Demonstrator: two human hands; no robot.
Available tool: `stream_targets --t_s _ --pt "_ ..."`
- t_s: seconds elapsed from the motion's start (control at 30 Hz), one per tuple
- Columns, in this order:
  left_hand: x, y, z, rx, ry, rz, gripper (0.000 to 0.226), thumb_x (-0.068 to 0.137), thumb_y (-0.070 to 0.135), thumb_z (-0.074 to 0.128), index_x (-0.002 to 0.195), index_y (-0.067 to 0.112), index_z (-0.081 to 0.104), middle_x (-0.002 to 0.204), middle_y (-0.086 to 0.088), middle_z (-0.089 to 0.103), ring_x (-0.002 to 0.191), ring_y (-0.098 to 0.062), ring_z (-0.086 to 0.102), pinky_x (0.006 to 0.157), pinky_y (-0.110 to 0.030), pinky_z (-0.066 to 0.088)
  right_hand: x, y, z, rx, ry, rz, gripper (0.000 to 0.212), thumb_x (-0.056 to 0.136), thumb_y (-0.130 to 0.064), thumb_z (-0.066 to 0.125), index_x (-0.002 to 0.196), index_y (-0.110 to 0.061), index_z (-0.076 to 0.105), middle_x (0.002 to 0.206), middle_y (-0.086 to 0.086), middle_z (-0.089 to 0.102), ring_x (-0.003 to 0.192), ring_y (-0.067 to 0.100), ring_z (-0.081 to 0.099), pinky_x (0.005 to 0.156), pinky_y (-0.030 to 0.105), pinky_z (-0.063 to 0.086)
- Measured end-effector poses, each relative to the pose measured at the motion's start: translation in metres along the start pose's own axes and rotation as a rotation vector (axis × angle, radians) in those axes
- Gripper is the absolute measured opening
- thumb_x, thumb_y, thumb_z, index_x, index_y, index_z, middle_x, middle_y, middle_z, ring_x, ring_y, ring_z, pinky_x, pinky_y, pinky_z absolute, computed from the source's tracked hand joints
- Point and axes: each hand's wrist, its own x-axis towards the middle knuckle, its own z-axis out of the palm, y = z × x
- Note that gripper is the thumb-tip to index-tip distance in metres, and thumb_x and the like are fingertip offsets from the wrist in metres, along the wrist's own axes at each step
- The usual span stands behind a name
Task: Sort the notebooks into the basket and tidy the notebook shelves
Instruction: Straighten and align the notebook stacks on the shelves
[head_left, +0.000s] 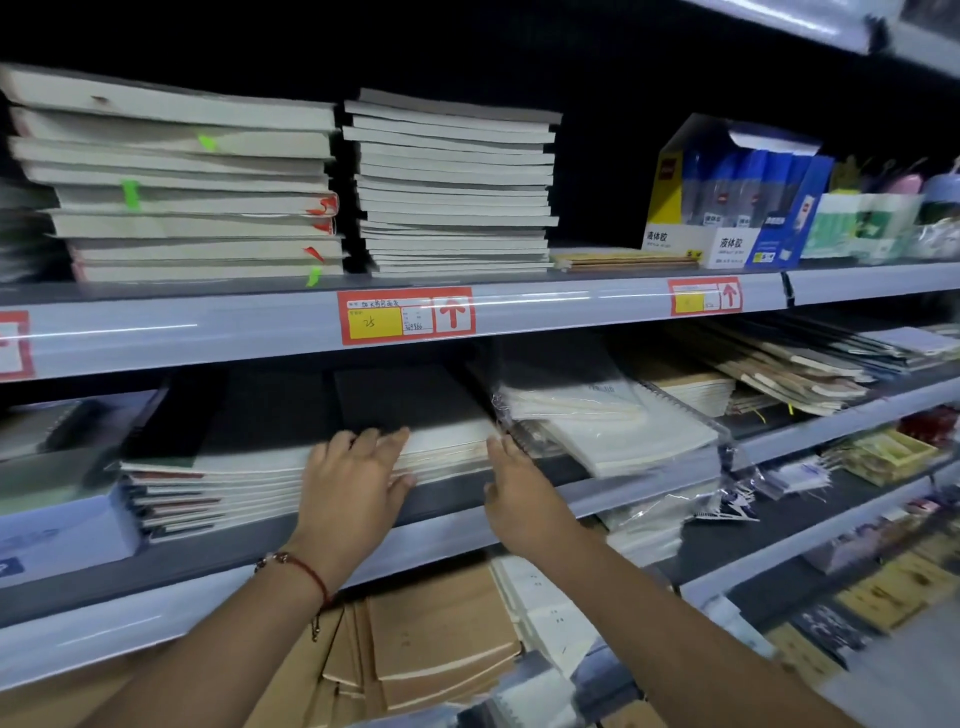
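Both forearms are extended toward the middle shelf (467, 525). The left hand (353, 483) is laid flat, fingers straight and spread, against the front edge of the black-covered notebook stack (415, 415); nothing is gripped, and the contact appears intended to square the stack. The right hand (514, 493) is held just beside the stack's right end, fingers loosely extended and empty, probably as a side stop. Wrapped notebooks (613, 431) lie tilted alongside, overhanging the shelf lip. No basket is visible.
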Motion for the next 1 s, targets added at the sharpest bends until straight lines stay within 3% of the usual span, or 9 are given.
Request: stream_targets --t_s 0.07,0.17,0.23,0.5,0.6,0.7,0.83,1.0 --pt "-0.002 0.008 -0.007 -0.023 -0.003 0.013 0.059 0.085 0.042 0.072 0.139 0.022 0.057 0.123 -0.007 0.065 0.103 -0.029 0.059 0.083 -0.042 0.048 -0.017 -0.005 -0.011 -0.027 0.015 -0.044 0.059 0.101 -0.007 0.039 0.157 -0.013 0.019 0.165 0.006 0.012 0.149 0.021 0.021 0.114 0.030 0.031" --pt "0.003 0.023 -0.022 -0.068 0.021 0.079 0.062 0.088 0.046 0.067 0.144 0.025 0.050 0.134 -0.008 0.060 0.117 -0.029 0.057 0.093 -0.046 0.049 -0.041 -0.007 -0.034 -0.209 0.079 -0.156 0.054 0.103 -0.011 0.038 0.155 -0.014 0.027 0.162 0.004 0.024 0.149 0.017 0.017 0.115 0.016 0.004" --pt "0.012 0.033 -0.032 -0.105 0.032 0.139 0.062 0.090 0.048 0.064 0.146 0.026 0.048 0.137 -0.009 0.058 0.119 -0.030 0.056 0.094 -0.047 0.048 -0.052 -0.001 -0.054 -0.335 0.116 -0.213 0.052 0.103 -0.017 0.038 0.154 -0.016 0.029 0.161 0.002 0.028 0.150 0.017 0.016 0.111 0.015 -0.006" --pt "0.072 0.085 -0.034 -0.097 -0.217 0.156 0.076 0.094 0.058 0.051 0.157 0.034 0.017 0.138 -0.004 0.048 0.120 -0.028 0.051 0.100 -0.040 0.043 -0.046 0.090 -0.130 -0.498 0.025 -0.042 0.057 0.103 -0.044 0.039 0.155 -0.028 0.025 0.162 -0.004 0.023 0.151 0.017 0.014 0.124 0.035 0.001" --pt "0.094 0.103 -0.022 -0.089 -0.289 0.102 0.074 0.093 0.055 0.055 0.155 0.036 0.020 0.131 -0.005 0.055 0.115 -0.029 0.057 0.094 -0.039 0.047 -0.035 0.137 -0.144 -0.517 -0.035 -0.012 0.061 0.101 -0.050 0.041 0.155 -0.031 0.023 0.163 -0.005 0.022 0.151 0.017 0.010 0.124 0.041 0.002" --pt "0.106 0.119 -0.009 -0.101 -0.296 0.050 0.064 0.093 0.047 0.056 0.151 0.037 0.032 0.123 -0.005 0.063 0.106 -0.028 0.063 0.086 -0.038 0.053 -0.028 0.177 -0.154 -0.439 -0.096 -0.072 0.069 0.093 -0.067 0.038 0.154 -0.039 0.021 0.164 -0.011 0.015 0.152 0.015 0.002 0.124 0.043 0.001" --pt "0.109 0.131 0.003 -0.123 -0.234 -0.058 0.051 0.089 0.028 0.057 0.140 0.036 0.053 0.118 -0.006 0.069 0.100 -0.031 0.066 0.084 -0.038 0.055 -0.016 0.218 -0.171 -0.169 -0.169 -0.214 0.072 0.082 -0.077 0.041 0.148 -0.052 0.027 0.161 -0.025 0.008 0.150 0.006 -0.006 0.122 0.036 0.007" --pt "0.107 0.134 0.000 -0.138 -0.252 -0.132 0.052 0.090 0.033 0.061 0.140 0.037 0.053 0.118 -0.004 0.066 0.108 -0.027 0.062 0.090 -0.034 0.052 -0.005 0.248 -0.174 -0.028 -0.245 -0.361 0.077 0.079 -0.069 0.064 0.147 -0.054 0.029 0.154 -0.041 0.004 0.143 -0.016 0.006 0.117 0.020 0.021"
